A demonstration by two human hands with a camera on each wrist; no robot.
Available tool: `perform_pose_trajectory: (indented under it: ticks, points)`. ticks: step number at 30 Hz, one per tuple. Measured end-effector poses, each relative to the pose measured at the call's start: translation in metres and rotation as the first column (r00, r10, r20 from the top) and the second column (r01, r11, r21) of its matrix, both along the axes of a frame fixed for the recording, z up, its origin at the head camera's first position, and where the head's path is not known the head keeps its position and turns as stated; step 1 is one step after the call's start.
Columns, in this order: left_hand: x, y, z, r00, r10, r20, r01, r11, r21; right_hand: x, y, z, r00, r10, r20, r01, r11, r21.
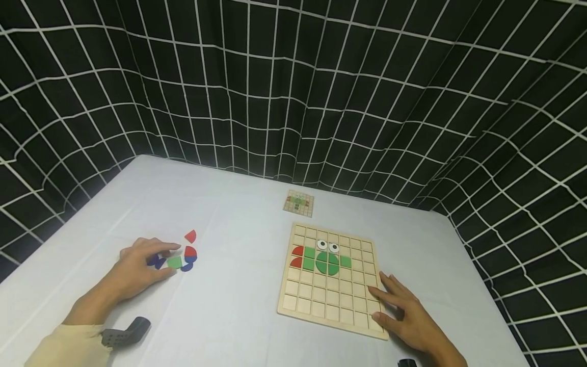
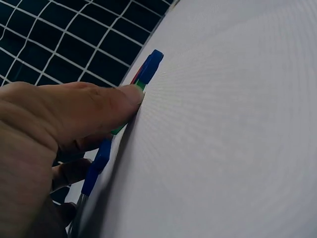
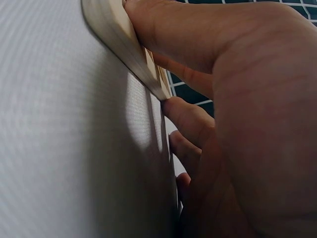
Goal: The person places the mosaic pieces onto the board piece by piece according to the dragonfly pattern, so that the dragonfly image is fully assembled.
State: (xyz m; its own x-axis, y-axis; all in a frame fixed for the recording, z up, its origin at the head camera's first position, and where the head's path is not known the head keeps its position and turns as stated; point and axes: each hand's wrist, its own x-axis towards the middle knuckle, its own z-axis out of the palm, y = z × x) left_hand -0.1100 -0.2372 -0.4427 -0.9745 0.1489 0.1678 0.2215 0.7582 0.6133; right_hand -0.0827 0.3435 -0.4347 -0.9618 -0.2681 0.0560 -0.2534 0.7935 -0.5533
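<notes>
In the head view my left hand (image 1: pixel 142 262) hovers low over a small group of loose puzzle pieces, thumb and index finger spread apart. A green piece (image 1: pixel 175 262) lies between them, with the thumb at its near side; whether they touch I cannot tell. Blue pieces (image 1: pixel 187 267), a red piece (image 1: pixel 190 251) and a separate red quarter-circle (image 1: pixel 191 236) are close by. My right hand (image 1: pixel 403 313) rests on the right edge of a wooden grid board (image 1: pixel 312 306), thumb and index finger on its rim. The board bears green pieces (image 1: pixel 327 263), red pieces (image 1: pixel 296 262) and two white eye discs (image 1: pixel 322 245).
A small pattern card (image 1: pixel 299 203) showing a similar coloured figure lies beyond the board. White cloth (image 1: pixel 229 306) covers the table, and a black curtain with white grid lines (image 1: pixel 275 92) hangs behind it.
</notes>
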Motion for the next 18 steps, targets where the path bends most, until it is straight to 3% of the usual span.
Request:
perform_pose_trajectory:
  ticks: [7, 18]
  points:
    - [0.002, 0.0035, 0.0005, 0.999, 0.041, -0.003, -0.041, 0.999, -0.01, 0.0005, 0.0002, -0.0001, 1.0, 0.006, -0.004, -0.006, 1.0, -0.013]
    - [0.0021, 0.0092, 0.0083, 0.994, 0.091, -0.062, -0.09, 0.996, 0.028, -0.0001, 0.0005, -0.0004, 1.0, 0.006, -0.003, -0.006, 1.0, -0.018]
